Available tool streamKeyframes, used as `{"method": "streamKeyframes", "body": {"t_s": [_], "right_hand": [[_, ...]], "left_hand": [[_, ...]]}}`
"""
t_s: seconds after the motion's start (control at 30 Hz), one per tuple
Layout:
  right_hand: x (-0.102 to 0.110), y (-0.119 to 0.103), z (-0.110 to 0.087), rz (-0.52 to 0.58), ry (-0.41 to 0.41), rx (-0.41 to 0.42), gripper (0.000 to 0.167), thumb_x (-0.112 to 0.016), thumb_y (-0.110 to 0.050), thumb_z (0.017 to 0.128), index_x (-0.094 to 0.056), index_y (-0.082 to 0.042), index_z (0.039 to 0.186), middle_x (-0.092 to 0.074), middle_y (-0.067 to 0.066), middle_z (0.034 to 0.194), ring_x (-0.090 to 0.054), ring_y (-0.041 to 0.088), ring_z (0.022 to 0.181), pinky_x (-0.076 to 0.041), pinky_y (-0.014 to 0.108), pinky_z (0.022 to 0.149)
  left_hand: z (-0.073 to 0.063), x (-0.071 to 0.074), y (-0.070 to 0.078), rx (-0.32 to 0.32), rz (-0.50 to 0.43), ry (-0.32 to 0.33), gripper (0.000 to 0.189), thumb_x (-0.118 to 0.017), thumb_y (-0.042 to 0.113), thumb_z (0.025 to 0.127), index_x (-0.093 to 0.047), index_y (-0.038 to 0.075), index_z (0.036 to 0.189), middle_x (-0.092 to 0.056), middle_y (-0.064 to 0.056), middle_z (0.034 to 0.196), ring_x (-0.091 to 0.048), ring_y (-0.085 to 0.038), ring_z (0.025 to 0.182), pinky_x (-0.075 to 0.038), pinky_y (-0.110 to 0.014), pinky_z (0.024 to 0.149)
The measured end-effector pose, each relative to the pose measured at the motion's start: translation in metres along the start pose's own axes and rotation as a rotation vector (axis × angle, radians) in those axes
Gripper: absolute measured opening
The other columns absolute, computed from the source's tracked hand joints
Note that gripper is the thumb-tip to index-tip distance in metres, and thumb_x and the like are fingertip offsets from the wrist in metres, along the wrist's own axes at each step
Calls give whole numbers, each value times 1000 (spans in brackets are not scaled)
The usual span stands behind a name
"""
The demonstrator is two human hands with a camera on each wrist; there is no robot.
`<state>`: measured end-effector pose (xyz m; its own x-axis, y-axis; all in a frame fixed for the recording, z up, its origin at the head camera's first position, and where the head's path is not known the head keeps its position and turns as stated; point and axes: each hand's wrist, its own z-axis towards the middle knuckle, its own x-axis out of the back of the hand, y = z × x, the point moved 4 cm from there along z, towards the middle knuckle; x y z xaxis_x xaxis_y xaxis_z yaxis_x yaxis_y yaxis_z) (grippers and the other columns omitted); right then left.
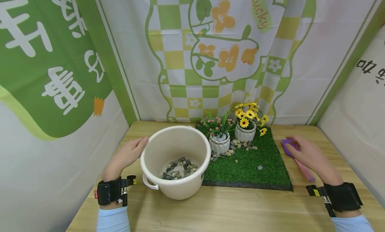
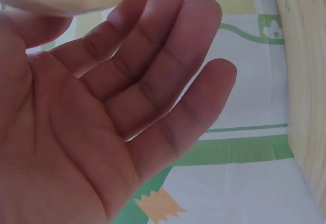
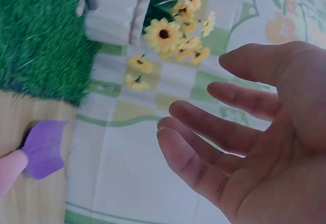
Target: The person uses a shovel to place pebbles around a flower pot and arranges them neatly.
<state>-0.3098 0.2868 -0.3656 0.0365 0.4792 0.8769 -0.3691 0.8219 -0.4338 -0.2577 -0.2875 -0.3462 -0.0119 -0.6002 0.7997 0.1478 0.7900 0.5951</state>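
A cream plastic bucket (image 1: 180, 190) with grey and tan pebbles (image 1: 179, 168) at its bottom stands on the table. My left hand (image 1: 127, 155) is at the bucket's left rim with relaxed fingers; whether it touches the rim I cannot tell. In the left wrist view its palm and loosely bent fingers hold nothing. My right hand (image 1: 311, 158) hovers over a toy shovel with a purple blade (image 1: 287, 148) and pink handle (image 1: 305, 171). In the right wrist view the shovel's purple blade (image 3: 46, 150) lies apart from the loosely spread fingers.
Right of the bucket lies a green turf mat (image 1: 249, 172). On it stand a white pot of pink flowers (image 1: 220, 143) and a white pot of yellow flowers (image 1: 245, 132), with loose pebbles (image 1: 222, 154) around them. Printed cloth walls (image 1: 132, 75) enclose the wooden table (image 1: 228, 208).
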Motion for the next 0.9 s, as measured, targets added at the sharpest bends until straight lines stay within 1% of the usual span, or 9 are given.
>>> {"method": "streamKeyframes", "body": {"t_s": [0.07,0.13,0.23,0.37,0.5,0.67,0.8,0.87,0.9], "right_hand": [[2,-7,2,-1,38,39,43,-51,-27,103,-52,2,133,-67,27,113,-65,41,98,-51,56,81],[3,-14,5,-7,58,74,40,-53,-24,102,-54,2,131,-69,24,110,-67,38,94,-52,52,79],[0,-24,10,4,34,108,38,-54,-22,101,-54,2,131,-70,21,107,-67,34,94,-53,47,78],[-7,-38,17,39,-48,103,41,-54,-24,102,-51,-1,135,-67,19,112,-65,34,98,-52,46,80],[-14,-54,23,67,-102,91,45,-51,-31,103,-46,-7,141,-65,17,118,-63,32,102,-51,44,82],[-21,-72,32,76,-122,121,45,-51,-31,103,-45,-9,142,-66,12,112,-63,26,97,-50,38,77],[-28,-83,37,97,-137,131,45,-53,-27,103,-43,-11,144,-66,11,114,-64,24,98,-50,36,80],[-31,-90,40,102,-146,141,46,-52,-26,103,-42,-12,145,-65,10,116,-64,23,98,-50,36,82],[-32,-93,42,106,-148,151,46,-52,-26,103,-42,-12,145,-66,10,115,-64,22,96,-49,35,81]], "left_hand": [[-2,2,1,5,-7,2,49,-29,44,107,-66,12,113,-69,-4,94,-64,-23,93,-52,-44,81],[-2,3,2,14,-15,-4,48,-30,45,107,-65,12,105,-65,-4,88,-59,-20,83,-48,-36,73],[-3,5,4,13,-9,-16,48,-29,44,107,-65,11,106,-66,-4,88,-59,-17,80,-46,-32,70],[-3,8,6,4,-5,-30,50,-29,44,107,-64,9,115,-70,-6,98,-64,-16,87,-49,-33,74],[-6,8,8,6,-38,-55,52,-29,45,107,-61,7,123,-71,-9,106,-68,-19,93,-52,-40,81],[-12,11,9,23,-46,-68,52,-30,45,107,-60,7,124,-70,-11,108,-68,-22,95,-52,-46,85],[-15,13,10,30,-24,-52,51,-30,47,106,-60,8,120,-69,-10,106,-67,-24,96,-51,-47,86],[-16,13,11,37,-17,-45,52,-31,48,106,-59,7,122,-68,-10,106,-67,-24,97,-51,-47,87],[-17,13,11,40,-12,-42,52,-31,49,106,-57,7,124,-69,-10,106,-67,-24,98,-51,-47,87]]}}
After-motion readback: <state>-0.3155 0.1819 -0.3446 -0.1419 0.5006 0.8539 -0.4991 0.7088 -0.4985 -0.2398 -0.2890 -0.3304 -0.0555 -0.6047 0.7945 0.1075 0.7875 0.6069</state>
